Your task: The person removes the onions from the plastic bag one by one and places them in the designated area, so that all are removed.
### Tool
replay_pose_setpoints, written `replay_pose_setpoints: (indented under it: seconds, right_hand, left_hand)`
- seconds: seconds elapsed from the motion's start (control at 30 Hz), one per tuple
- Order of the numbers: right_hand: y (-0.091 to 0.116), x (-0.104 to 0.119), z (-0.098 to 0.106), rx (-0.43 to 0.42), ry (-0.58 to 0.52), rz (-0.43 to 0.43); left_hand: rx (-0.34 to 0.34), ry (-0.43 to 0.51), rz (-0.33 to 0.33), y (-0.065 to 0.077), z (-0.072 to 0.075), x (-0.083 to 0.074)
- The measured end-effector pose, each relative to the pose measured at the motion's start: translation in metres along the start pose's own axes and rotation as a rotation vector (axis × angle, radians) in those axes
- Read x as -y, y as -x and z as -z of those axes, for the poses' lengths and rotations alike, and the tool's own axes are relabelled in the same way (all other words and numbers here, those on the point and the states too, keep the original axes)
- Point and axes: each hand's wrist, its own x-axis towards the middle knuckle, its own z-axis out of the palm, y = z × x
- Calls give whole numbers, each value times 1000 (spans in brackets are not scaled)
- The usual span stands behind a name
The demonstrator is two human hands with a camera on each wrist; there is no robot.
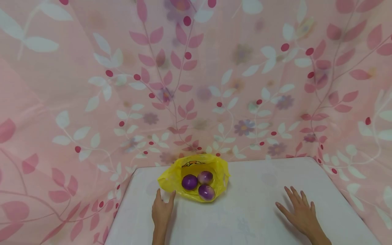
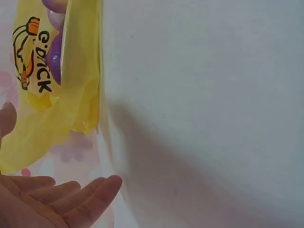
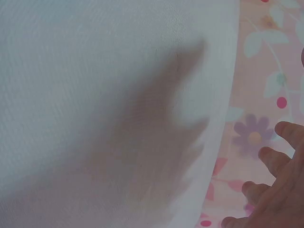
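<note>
A yellow plastic bag [image 1: 221,190] lies with its mouth towards me near the table's far edge. Inside it show three glossy round eggplants: a dark purple eggplant [image 1: 189,182], a paler purple-and-white eggplant [image 1: 205,177] behind, and another two-toned eggplant [image 1: 206,192] in front. Just short of the bag's left corner is my left hand [image 1: 162,209], thumb and fingers spread apart, holding nothing. In the left wrist view, black lettering and a drawing mark the bag [image 2: 83,90]. Far to the right, my right hand [image 1: 301,214] hovers over the table with its fingers spread and nothing in it.
A white cloth covers the table [image 1: 245,217]. Pink floral curtains [image 1: 196,85] hang behind the table and along both sides, close to its edges. In the right wrist view, the hand's shadow falls across the white cloth [image 3: 71,71].
</note>
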Motion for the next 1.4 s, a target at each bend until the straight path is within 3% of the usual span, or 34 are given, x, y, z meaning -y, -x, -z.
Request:
replay_pose_setpoints:
  seconds: [0.17, 0.47, 0.8, 1.17, 1.4]
  right_hand:
    - [3, -3, 2, 24, -1, -24]
    - [4, -5, 1, 18, -16, -21]
    - [6, -7, 1, 28, -14, -31]
    - [7, -6, 2, 28, -14, -34]
    - [9, -5, 3, 31, -21, -38]
  left_hand:
    - [-1, 122, -5, -9, -8, -2]
    - [14, 262, 78, -18, -21, -6]
    - [-56, 239, 41, -22, -26, -3]
    - [-78, 308, 12, -21, -26, -2]
    - [-128, 260, -2, -22, -23, -5]
